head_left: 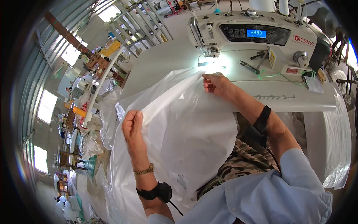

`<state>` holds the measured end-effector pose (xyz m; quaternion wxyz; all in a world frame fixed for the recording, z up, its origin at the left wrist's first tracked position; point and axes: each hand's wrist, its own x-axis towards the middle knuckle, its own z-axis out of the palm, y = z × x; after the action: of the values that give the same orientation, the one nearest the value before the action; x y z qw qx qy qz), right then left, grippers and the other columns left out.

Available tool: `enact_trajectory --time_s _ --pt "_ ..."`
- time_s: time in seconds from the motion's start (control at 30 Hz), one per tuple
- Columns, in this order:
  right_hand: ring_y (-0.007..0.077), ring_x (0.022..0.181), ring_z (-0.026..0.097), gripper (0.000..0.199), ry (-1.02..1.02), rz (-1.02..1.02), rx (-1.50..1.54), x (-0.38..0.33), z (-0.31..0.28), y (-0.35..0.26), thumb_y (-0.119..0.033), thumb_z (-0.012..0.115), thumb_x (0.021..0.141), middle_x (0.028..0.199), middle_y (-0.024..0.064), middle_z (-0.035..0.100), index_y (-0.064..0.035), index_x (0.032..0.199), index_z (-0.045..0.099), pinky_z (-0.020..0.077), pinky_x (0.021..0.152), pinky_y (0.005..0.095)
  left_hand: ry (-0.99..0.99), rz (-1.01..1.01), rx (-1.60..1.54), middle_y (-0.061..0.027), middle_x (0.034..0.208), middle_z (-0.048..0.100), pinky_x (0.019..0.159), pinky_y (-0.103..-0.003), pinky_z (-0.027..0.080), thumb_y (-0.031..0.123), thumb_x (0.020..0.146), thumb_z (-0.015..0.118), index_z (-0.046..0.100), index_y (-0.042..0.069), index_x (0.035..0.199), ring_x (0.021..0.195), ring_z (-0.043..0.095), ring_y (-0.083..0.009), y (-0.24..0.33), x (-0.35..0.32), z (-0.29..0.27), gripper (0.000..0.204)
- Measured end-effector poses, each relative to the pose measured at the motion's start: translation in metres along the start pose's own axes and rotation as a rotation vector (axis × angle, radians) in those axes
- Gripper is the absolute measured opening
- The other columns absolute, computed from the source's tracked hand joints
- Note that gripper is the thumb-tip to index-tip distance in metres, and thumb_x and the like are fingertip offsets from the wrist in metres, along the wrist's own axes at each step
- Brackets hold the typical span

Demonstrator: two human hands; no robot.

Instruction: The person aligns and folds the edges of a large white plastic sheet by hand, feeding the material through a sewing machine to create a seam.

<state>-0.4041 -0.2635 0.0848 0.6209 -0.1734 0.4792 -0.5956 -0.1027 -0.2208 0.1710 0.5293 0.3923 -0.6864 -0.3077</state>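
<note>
A large white plastic sheet [197, 128] drapes from the sewing table over my lap and down to the left. My left hand [134, 125] is closed on its folded edge, with the thumb on top. Close to the needle area, my right hand [217, 85] pinches the same edge between thumb and fingers. Between the two hands the fold runs taut and slanting up to the right. Its far end reaches the lit spot beneath the head of a white sewing machine [209, 41]. Glare there hides whether the sheet lies under the presser foot.
Dark thread snips [249, 67] and green thread [270, 75] lie right of the needle on the table [164, 56]. A stack of white sheets [328, 145] hangs at the right. Metal racks [140, 26] and clear plastic bundles [91, 138] stand beyond the table to the left.
</note>
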Motion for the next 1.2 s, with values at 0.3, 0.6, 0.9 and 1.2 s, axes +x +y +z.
enact_trajectory --time_s 0.3,0.6,0.9,1.2 --pt "0.0157 0.063 0.062 0.028 -0.122 -0.157 -0.354 -0.075 0.021 0.097 -0.028 0.058 0.097 0.086 0.0073 0.057 -0.0011 0.103 0.054 0.0518 0.054 0.0271 -0.026 -0.029 0.004 0.0074 0.071 0.040 0.062 -0.021 0.027 0.018 0.097 0.059 0.056 0.002 0.078 0.068 0.032 -0.0039 -0.006 -0.002 -0.011 0.026" --pt "0.0110 0.091 0.056 0.042 -0.047 -0.035 0.021 -0.083 0.026 0.165 -0.047 0.063 0.091 0.088 -0.0006 0.063 -0.0063 0.099 0.061 0.0405 0.091 0.0318 -0.053 -0.056 -0.011 0.0082 0.068 0.041 0.059 -0.019 0.026 0.019 0.095 0.063 0.056 0.003 0.076 0.065 0.032 -0.0021 -0.016 -0.011 -0.004 0.026" --pt "0.0096 0.083 0.061 0.016 -0.447 -0.352 -0.062 -0.146 0.022 0.119 -0.015 0.058 0.098 0.082 0.0019 0.065 -0.0028 0.088 0.063 0.0471 0.082 0.0268 -0.285 -0.060 0.104 0.0105 0.063 0.042 0.049 -0.020 0.022 0.015 0.091 0.070 0.060 0.002 0.079 0.056 0.031 -0.0001 -0.028 -0.029 -0.008 0.021" --pt "0.0104 0.076 0.059 0.016 -0.311 -0.496 -0.420 -0.172 0.005 0.117 -0.015 0.056 0.098 0.077 0.0054 0.063 -0.0010 0.090 0.057 0.0495 0.071 0.0294 -0.640 -0.126 0.194 -0.0017 0.054 0.044 0.046 -0.025 0.032 0.012 0.095 0.063 0.058 0.003 0.088 0.048 0.042 -0.0075 -0.020 -0.087 0.030 0.012"
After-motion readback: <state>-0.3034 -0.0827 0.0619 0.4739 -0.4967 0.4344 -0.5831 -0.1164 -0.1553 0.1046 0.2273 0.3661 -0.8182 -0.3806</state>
